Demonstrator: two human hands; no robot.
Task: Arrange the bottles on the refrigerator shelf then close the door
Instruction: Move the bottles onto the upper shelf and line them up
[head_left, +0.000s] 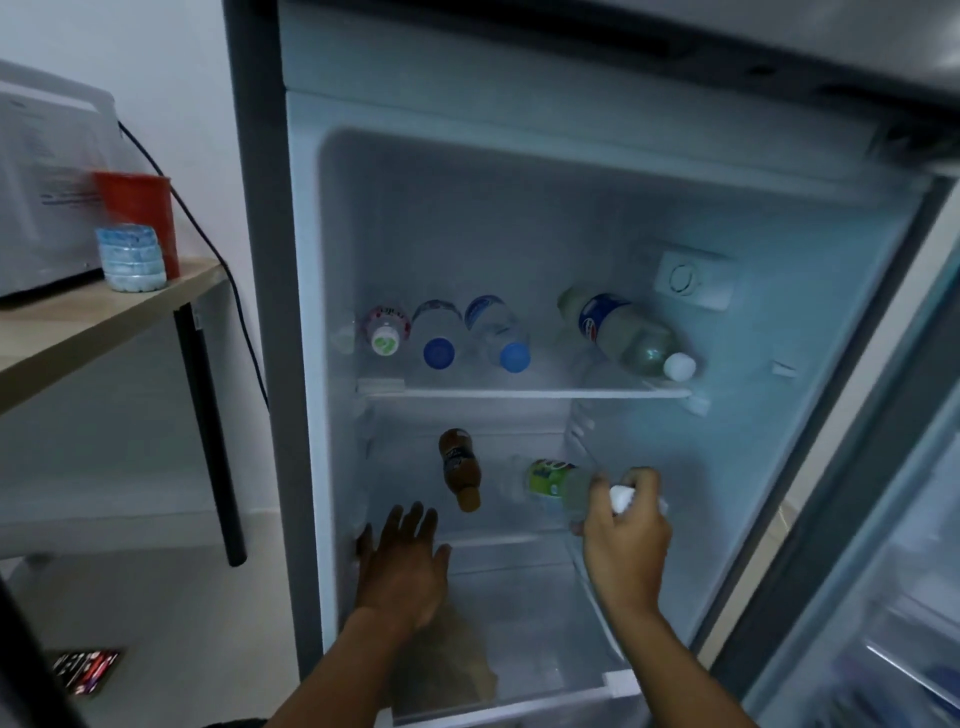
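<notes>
Four bottles (514, 332) are lying caps-out on the upper shelf (524, 393) — a brown one (460, 467) and green-labelled one (553, 480) are lying below, fridge door (883, 597) hanging open.

The refrigerator's upper shelf (519, 393) carries four bottles lying on their sides with caps toward the front: a pink-labelled bottle (387, 328) at the left, two clear blue-capped bottles (439, 332) (498, 332) just beside it, and a larger white-capped bottle (623, 332) apart at the right, angled. On the lower shelf (498, 540) a brown bottle (460, 467) lies near the middle and a green-labelled bottle (556, 483) lies at the right. Beside the refrigerator, a wooden surface (78, 332) holds a microwave (47, 192), a red cup (140, 218) and a squat clear plastic container (131, 258).
</notes>
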